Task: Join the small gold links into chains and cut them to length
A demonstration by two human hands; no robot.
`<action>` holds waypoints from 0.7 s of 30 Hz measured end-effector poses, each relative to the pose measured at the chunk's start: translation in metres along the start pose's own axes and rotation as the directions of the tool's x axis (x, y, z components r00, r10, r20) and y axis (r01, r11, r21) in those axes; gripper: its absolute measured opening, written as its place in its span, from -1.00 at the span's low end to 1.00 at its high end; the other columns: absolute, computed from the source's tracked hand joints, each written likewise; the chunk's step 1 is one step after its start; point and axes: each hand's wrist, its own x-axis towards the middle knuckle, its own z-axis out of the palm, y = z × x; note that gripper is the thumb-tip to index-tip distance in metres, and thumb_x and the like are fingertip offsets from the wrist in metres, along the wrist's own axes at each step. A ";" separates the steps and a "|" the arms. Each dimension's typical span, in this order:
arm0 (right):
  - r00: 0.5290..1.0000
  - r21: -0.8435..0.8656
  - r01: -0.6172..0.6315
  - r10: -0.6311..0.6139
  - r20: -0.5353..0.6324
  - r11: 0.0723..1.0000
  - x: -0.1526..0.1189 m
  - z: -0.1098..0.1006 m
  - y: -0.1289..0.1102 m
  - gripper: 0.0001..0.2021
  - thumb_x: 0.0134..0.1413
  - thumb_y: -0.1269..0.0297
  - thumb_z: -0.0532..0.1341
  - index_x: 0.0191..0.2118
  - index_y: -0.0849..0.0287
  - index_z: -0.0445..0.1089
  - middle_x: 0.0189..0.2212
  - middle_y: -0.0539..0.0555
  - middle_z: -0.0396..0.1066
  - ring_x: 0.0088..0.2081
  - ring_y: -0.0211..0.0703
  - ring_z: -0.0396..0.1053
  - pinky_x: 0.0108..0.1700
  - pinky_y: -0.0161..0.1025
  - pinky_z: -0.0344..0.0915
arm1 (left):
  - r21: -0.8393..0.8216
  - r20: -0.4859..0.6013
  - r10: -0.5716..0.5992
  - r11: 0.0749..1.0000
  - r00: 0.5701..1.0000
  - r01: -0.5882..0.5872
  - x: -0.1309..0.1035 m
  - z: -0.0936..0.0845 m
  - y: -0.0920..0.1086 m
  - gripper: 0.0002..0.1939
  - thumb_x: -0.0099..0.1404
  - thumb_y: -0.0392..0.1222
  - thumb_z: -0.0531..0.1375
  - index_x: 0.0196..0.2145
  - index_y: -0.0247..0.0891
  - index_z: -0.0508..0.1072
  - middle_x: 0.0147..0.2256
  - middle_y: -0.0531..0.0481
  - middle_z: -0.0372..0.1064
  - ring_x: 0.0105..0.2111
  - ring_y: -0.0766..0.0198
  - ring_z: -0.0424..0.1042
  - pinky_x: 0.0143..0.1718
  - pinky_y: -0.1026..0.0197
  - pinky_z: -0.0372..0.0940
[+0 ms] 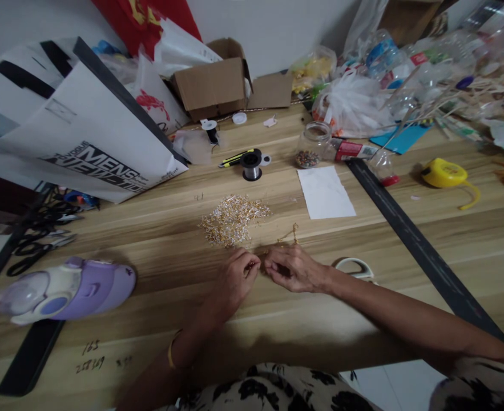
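Observation:
Close together over the wooden table, both of my hands are pinched at the fingertips. My left hand (234, 277) is closed, with a tiny reddish bit showing between thumb and forefinger; what it is I cannot make out. Facing it, my right hand (293, 268) is closed on a thin gold chain (295, 231), which trails out behind the knuckles onto the table. Its held end is hidden by the fingers. Just beyond my left hand lies a loose pile of small gold and clear beads or findings (233, 220).
Beyond the pile stand a spool of silver wire (252, 168), a yellow utility knife (233, 158) and a jar of beads (311, 149). White paper (326, 193) and a yellow tape measure (444, 173) lie rightward. A purple toy-like device (93, 288) and pliers (31, 251) are left.

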 end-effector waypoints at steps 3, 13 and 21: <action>1.000 -0.001 -0.004 0.004 0.004 1.000 0.001 -0.001 0.000 -0.93 0.07 0.48 0.09 -0.38 0.20 0.25 -0.54 -0.03 0.24 -0.50 -0.29 0.16 -0.41 -0.35 0.11 | -0.001 -0.003 -0.004 1.000 1.000 0.004 0.000 0.000 0.000 -0.88 0.23 -0.35 0.12 -0.45 -0.25 0.39 -0.44 0.04 0.32 -0.40 0.33 0.33 -0.35 0.31 0.20; 1.000 0.013 -0.014 0.013 0.009 1.000 0.000 -0.001 0.000 -0.93 0.07 0.49 0.09 -0.37 0.20 0.25 -0.53 -0.02 0.24 -0.51 -0.30 0.16 -0.41 -0.35 0.11 | -0.013 -0.005 0.000 1.000 1.000 0.000 -0.001 0.001 0.000 -0.89 0.23 -0.35 0.12 -0.44 -0.26 0.39 -0.43 0.04 0.33 -0.40 0.34 0.33 -0.35 0.31 0.19; 1.000 -0.002 -0.017 0.017 -0.005 1.000 0.000 0.000 0.001 -0.94 0.08 0.46 0.09 -0.38 0.20 0.26 -0.53 -0.02 0.25 -0.51 -0.29 0.18 -0.42 -0.35 0.12 | -0.013 -0.002 -0.014 1.000 1.000 0.014 0.000 0.001 0.001 -0.88 0.21 -0.35 0.12 -0.45 -0.24 0.40 -0.46 0.05 0.33 -0.42 0.34 0.32 -0.34 0.31 0.21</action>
